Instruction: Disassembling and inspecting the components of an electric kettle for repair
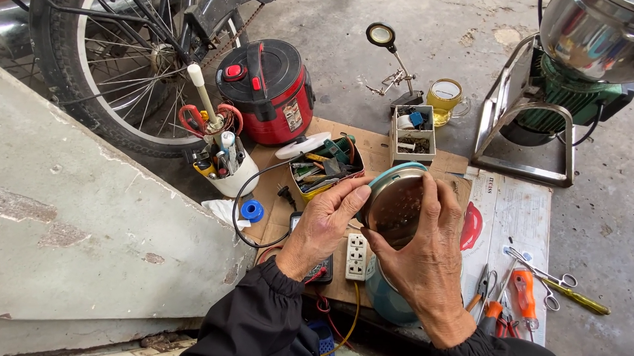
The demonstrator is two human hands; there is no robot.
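Note:
My right hand (426,264) grips a round teal-rimmed metal part (394,198), tilted so its brown, stained inner face shows. My left hand (325,223) touches the part's left rim with thumb and fingertips. Under the hands lie a white power strip (357,257), a teal round body (386,302) and a sheet of cardboard (371,148) on the concrete floor.
A red rice cooker (271,85), a white cup of tools (225,160), a box of tools (325,167), a small parts box (414,133) and a tea mug (445,99) stand behind. Screwdrivers and scissors (540,279) lie right. A bicycle wheel (110,45) and a green motor machine (569,77) flank the spot.

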